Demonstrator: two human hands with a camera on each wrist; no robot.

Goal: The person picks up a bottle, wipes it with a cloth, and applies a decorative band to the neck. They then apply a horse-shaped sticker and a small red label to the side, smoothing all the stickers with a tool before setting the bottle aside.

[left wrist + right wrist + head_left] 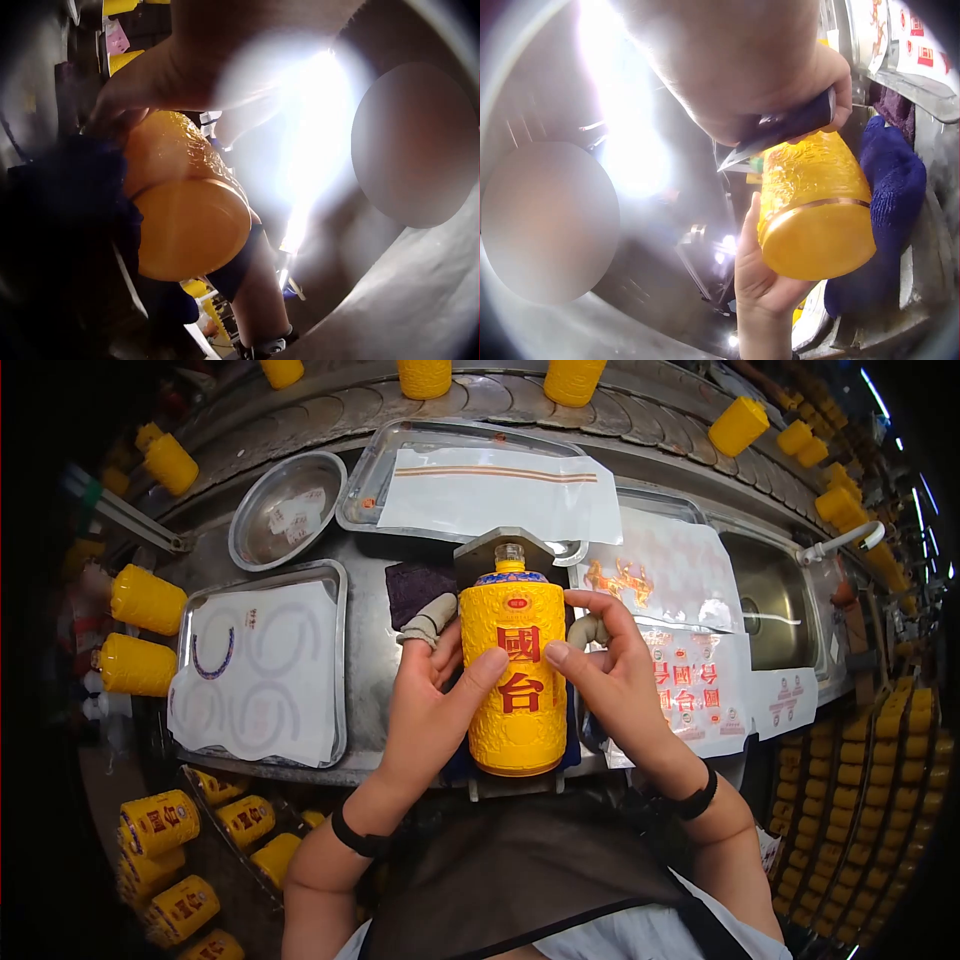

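A yellow embossed bottle [515, 730] stands upright in front of me, its clear neck uncapped and large red characters on its face. My left hand [432, 695] grips its left side, the thumb flat on the front beside the characters. On the other side my right hand [625, 685] holds the right edge, thumb tip next to the upper character and index finger near the shoulder. Each hand wears a cloth finger cover. The bottle's round base [195, 229] faces the left wrist camera. A blue cloth [892, 180] lies against the bottle in the right wrist view.
A metal tray [338, 660] with a decal sheet stands left, below a round metal bowl [240, 530]. More decal sheets [690, 680] lie right, beside a sink [765, 605]. A dark folded cloth [420, 588] lies behind my left hand. Yellow bottles line a conveyor [330, 420] behind.
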